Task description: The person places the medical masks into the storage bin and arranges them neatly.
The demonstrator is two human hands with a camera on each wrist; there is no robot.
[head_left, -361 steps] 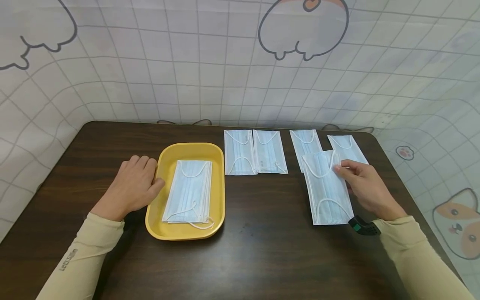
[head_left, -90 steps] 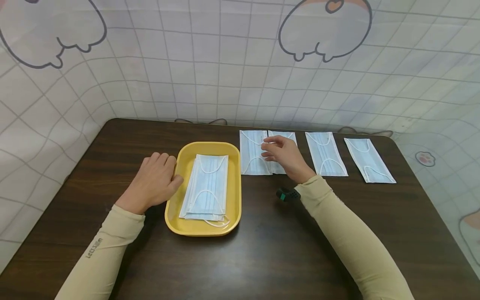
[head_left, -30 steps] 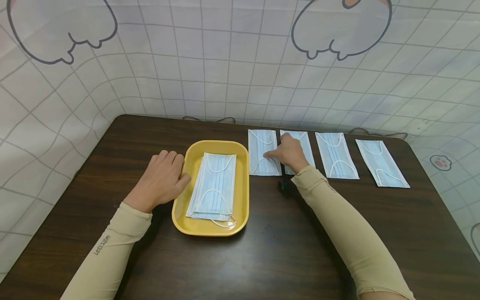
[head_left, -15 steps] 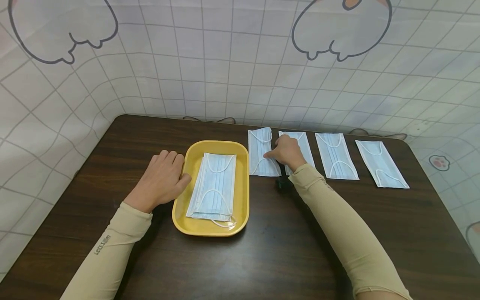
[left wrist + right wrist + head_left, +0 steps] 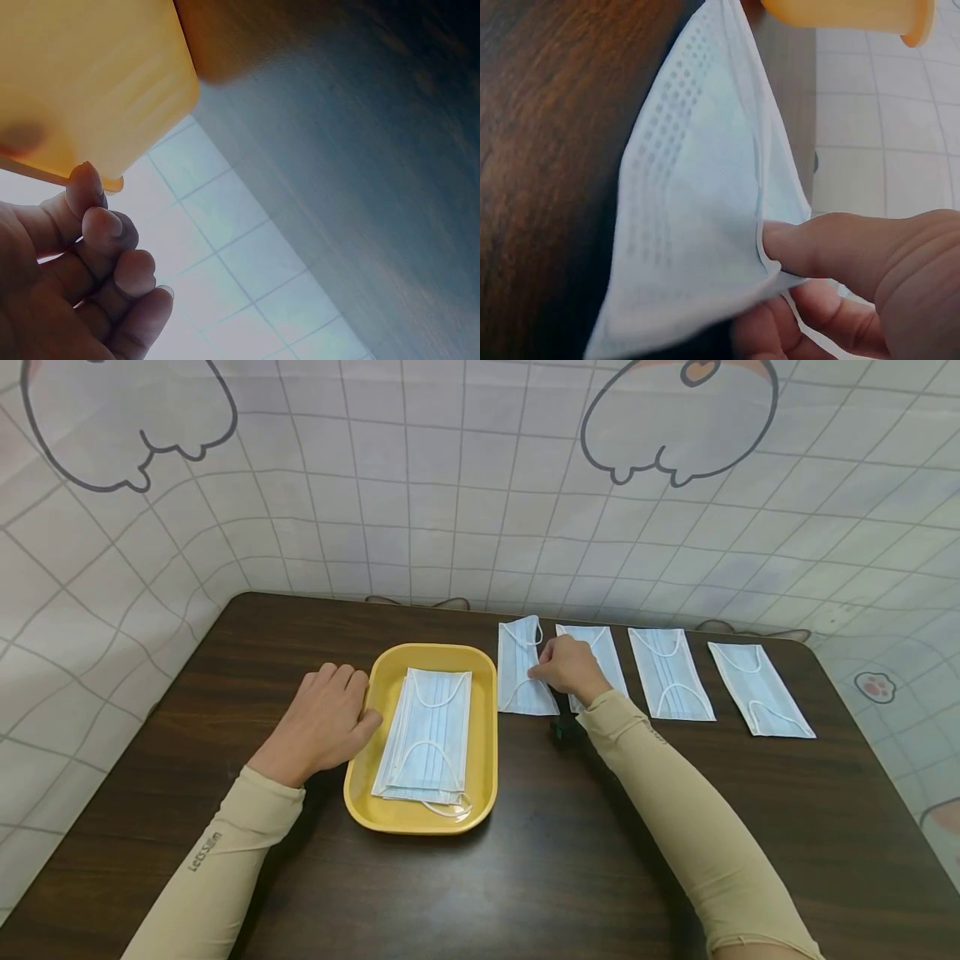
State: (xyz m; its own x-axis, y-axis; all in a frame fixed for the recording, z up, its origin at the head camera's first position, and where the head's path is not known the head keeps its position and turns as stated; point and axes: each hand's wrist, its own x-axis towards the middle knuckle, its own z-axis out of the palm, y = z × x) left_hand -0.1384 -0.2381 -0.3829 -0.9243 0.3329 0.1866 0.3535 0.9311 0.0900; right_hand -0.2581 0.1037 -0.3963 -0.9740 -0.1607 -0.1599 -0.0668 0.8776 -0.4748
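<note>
My right hand [image 5: 572,667] pinches the right edge of the leftmost face mask [image 5: 517,670] in the row. That edge is raised and the mask bows, as the right wrist view shows, with the thumb on one side of the mask [image 5: 697,180] and fingers beneath. A second mask [image 5: 609,653] lies partly hidden under the hand. Curled at the left rim of a yellow tray [image 5: 483,735], my left hand [image 5: 318,722] holds on there; its fingers meet the rim of the tray [image 5: 112,82] in the left wrist view. Inside the tray lies a stack of masks [image 5: 427,735].
Two further masks, one [image 5: 671,675] and another [image 5: 761,691] at the far right, lie flat along the back of the dark wooden table [image 5: 465,902]. Behind the table hangs a white grid-patterned cloth [image 5: 465,485].
Earlier my right hand held a mask at the right; that mask now lies in the row. The hand has moved left and lifted the leftmost mask's edge. The left hand stays at the tray.
</note>
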